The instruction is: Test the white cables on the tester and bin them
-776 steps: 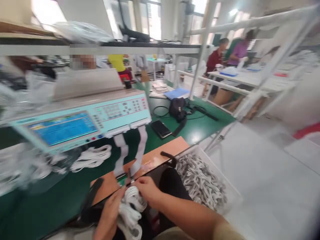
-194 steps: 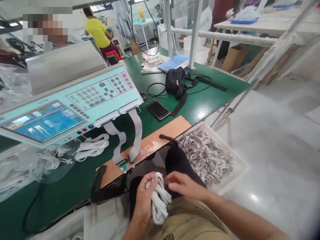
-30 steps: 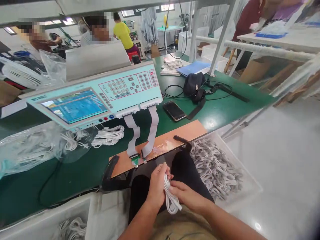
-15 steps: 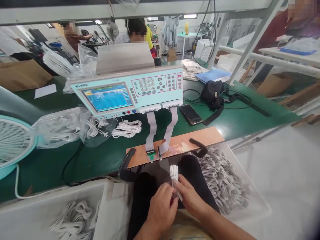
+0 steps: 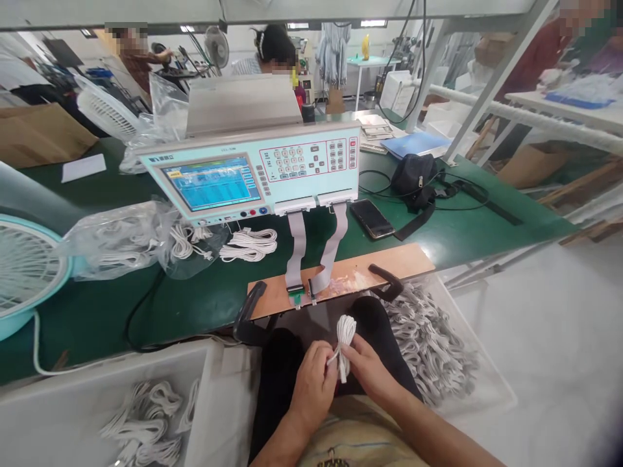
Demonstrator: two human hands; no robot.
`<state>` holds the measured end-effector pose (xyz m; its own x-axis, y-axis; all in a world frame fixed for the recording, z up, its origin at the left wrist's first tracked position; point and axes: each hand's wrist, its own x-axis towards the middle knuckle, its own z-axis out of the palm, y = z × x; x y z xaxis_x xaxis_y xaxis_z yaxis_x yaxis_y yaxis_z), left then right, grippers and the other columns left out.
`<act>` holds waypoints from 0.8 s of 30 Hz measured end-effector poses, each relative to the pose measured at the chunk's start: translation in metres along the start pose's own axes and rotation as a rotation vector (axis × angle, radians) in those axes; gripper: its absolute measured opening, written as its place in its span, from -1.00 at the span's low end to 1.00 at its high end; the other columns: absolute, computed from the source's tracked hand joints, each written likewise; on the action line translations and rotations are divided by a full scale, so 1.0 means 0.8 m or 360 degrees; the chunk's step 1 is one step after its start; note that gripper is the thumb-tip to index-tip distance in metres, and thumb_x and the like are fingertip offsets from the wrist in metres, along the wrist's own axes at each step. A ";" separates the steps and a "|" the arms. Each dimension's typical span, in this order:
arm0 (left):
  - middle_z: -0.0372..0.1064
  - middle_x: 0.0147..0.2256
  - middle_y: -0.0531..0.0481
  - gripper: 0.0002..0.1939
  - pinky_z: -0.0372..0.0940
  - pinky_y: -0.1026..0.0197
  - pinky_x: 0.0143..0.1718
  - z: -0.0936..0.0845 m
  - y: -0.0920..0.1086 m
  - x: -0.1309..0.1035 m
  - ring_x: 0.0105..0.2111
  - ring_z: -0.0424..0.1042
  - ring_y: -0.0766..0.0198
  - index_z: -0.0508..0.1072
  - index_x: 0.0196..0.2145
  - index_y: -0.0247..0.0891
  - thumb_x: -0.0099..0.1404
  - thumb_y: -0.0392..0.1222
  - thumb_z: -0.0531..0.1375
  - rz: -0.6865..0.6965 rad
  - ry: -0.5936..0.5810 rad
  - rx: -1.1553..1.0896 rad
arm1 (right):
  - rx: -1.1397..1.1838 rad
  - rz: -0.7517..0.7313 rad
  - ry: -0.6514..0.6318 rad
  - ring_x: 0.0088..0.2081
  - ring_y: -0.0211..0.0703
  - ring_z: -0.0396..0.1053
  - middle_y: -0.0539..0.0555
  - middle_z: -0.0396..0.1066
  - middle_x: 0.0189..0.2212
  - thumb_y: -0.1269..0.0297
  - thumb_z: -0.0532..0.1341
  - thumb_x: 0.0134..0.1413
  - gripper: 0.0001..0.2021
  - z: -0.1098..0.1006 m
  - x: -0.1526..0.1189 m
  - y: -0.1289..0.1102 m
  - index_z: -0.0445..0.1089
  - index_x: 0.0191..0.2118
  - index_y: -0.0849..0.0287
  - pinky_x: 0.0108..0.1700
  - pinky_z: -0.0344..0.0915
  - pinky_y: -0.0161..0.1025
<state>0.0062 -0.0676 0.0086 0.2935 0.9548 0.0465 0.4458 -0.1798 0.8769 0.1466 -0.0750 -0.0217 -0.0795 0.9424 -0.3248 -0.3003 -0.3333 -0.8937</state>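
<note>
A coiled white cable (image 5: 346,329) is held upright above my lap, its loops pointing away from me and a plug end hanging below. My right hand (image 5: 366,364) is closed round the middle of the coil from the right. On the other side, my left hand (image 5: 315,381) pinches at a loose end of the same cable, close to the coil's waist. Just beyond my hands, a wooden board (image 5: 350,275) on the table edge carries a small green connector board (image 5: 298,298) and two grey ribbon cables (image 5: 296,250). These lead up to a test instrument (image 5: 292,170) with a lit screen.
Coiled cables fill a white bin (image 5: 487,383) at right; a left bin (image 5: 207,370) holds several more. Black clamps (image 5: 249,316) grip the board. A phone (image 5: 372,219), a black pouch (image 5: 413,178), bagged cables (image 5: 121,240) and a fan (image 5: 32,272) are on the table. People are beyond.
The coil has turned more upright and its loops have fanned out. My left hand has moved slightly left from the coil, drawing an end sideways. The view has shifted a little.
</note>
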 end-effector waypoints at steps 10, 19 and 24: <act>0.35 -0.47 0.00 -0.81 0.15 0.26 -0.37 -0.021 0.000 0.014 -0.42 0.33 0.22 0.47 -0.44 -0.20 0.24 -0.19 0.09 -0.0192 0.0100 -0.0221 | -0.1760 -0.1118 -0.0344 -0.15 -0.03 0.29 0.14 0.34 -0.10 0.44 0.08 0.10 -0.69 -0.001 -0.019 -0.040 0.37 -0.06 0.00 -0.08 0.22 -0.07; 0.35 -0.51 0.01 -0.81 0.17 0.26 -0.38 -0.043 0.001 0.032 -0.46 0.30 0.24 0.47 -0.50 -0.20 0.20 -0.16 0.12 -0.0159 0.0222 -0.0231 | -0.0782 -0.0617 -0.0108 -0.48 -0.24 0.18 -0.05 0.23 -0.52 0.21 0.10 0.12 -0.87 0.028 0.026 -0.054 0.29 -0.33 0.13 -0.42 0.16 -0.33; 0.29 -0.55 0.05 -0.84 0.18 0.31 -0.54 -0.046 -0.006 0.044 -0.56 0.23 0.32 0.46 -0.46 -0.25 0.13 -0.12 0.18 -0.0464 0.0207 -0.0748 | -0.0459 -0.0360 -0.0035 -0.54 -0.27 0.11 -0.07 0.19 -0.60 0.10 0.21 -0.03 -0.76 0.047 0.066 -0.053 0.32 -0.47 0.19 -0.49 0.08 -0.34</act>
<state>-0.0165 -0.0243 0.0238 0.0946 0.9758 -0.1972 0.0599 0.1921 0.9795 0.1191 -0.0104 0.0105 -0.0628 0.9925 -0.1049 -0.0324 -0.1071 -0.9937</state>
